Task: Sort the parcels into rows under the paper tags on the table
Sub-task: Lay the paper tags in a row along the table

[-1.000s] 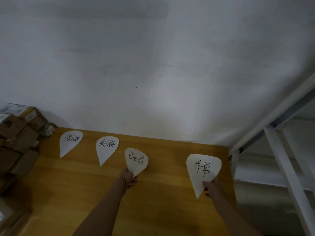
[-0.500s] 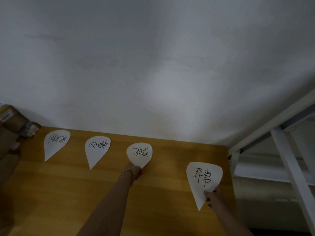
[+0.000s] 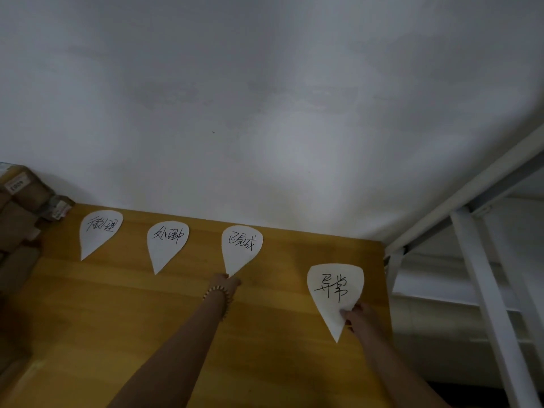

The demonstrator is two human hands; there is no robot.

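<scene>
Paper tags on the counter.
Right grip pinches last tag; left grip touches third tag, hold unclear. Parcels piled at left.

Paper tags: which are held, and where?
Left hand holds the third tag at its tip; right hand grips the rightmost tag at its lower right edge.

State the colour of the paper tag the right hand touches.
The paper tag is white with black handwritten characters, clearest in the head view.
</scene>
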